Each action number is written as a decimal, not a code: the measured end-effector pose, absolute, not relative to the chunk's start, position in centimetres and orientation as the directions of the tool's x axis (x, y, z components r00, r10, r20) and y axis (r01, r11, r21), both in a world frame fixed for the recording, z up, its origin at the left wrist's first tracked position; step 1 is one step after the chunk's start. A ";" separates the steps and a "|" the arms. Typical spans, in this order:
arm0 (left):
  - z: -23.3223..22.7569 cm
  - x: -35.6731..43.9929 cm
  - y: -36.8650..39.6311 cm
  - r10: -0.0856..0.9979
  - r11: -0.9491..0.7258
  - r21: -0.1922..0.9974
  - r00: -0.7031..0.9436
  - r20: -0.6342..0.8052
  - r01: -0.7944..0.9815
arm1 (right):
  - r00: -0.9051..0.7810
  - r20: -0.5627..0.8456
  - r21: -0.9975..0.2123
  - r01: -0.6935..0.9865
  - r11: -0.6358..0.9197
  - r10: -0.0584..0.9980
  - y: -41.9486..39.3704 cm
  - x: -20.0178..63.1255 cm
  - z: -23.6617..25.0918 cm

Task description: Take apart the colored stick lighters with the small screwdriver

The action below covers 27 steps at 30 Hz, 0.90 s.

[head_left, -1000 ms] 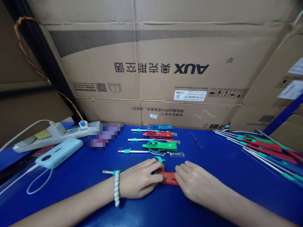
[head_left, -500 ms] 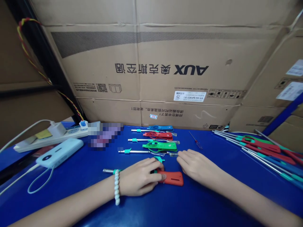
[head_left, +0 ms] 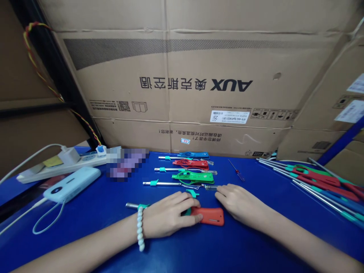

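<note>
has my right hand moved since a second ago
Yes. The right hand has left the red tool and moved away from the person, toward the green tool; its fingertips now lie by that tool's clear end.

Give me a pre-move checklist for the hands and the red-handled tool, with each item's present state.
1. Left hand rests on the red-handled tool, pinning it flat on the blue table: ok.
2. Right hand is off the red handle, fingertips near the small clear piece: ok.
3. Clear piece gripped: cannot tell.
4. Green-handled tool lies apart, behind the hands: ok.
5. Red tool's metal rod tip shows left of the wrist, unobstructed: ok.
</note>
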<state>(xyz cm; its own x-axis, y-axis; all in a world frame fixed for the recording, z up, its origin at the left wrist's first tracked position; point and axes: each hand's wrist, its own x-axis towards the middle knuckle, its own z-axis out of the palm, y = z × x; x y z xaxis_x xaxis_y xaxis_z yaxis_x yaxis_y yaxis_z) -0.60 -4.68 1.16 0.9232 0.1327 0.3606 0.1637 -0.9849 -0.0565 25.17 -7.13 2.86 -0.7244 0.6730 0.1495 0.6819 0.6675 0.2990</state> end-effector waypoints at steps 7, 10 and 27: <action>1.9 -0.2 -5.4 0.183 -0.983 0.077 0.889 0.420 0.166 | -0.689 0.145 -0.252 0.668 0.700 0.710 -9.3 22.9 4.1; 2.1 -0.4 -5.4 0.079 -0.997 0.016 0.891 0.448 0.080 | -0.705 0.175 -0.149 0.671 0.726 0.687 -10.0 22.0 3.2; 2.8 -0.5 -5.0 0.422 -0.816 0.520 0.875 0.237 0.253 | -0.726 0.295 0.129 0.674 0.727 0.621 -9.5 22.1 -0.5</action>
<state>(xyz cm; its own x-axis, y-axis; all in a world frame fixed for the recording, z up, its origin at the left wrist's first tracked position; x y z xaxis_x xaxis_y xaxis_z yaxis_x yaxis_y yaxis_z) -0.53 -4.99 2.81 0.8750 0.4223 0.2368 0.2529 -0.8158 0.5202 22.10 -9.50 -0.54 -0.7262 0.6209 0.2949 0.6741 0.7273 0.1286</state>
